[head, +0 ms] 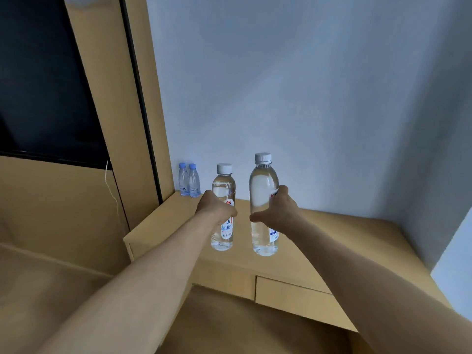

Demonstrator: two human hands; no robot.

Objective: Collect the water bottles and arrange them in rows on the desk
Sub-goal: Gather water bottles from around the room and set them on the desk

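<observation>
Over the near half of the desk [344,233], holds 2 white-capped bottles upright, 1 per hand. Grips the shorter bottle [223,185] with the left hand [215,206], fingers clamped round its middle. Grips the taller bottle [263,180] with the right hand [277,209], fingers curled behind the body and thumb stretched across the front. Cannot tell resting on the wood from hanging just above it. Leaves 2 small blue-capped bottles [189,180] standing side by side at the far left corner, by the wall [306,98].

Risks a knock between the 2 held bottles, close together, if set down without a kept gap. Risks a slip too: smooth clear plastic, full-looking, gripped at mid-height by 1 hand each. Could topple the taller one by letting go while tilted or near the front edge above the drawer [293,295].

Shows a red mark and the character 山 on the shorter bottle's label [228,223], with the rest under the fingers. Shows a red mark and blue print on the taller one's label [274,233], too small to read. Same for the blue script on the small pair.
</observation>
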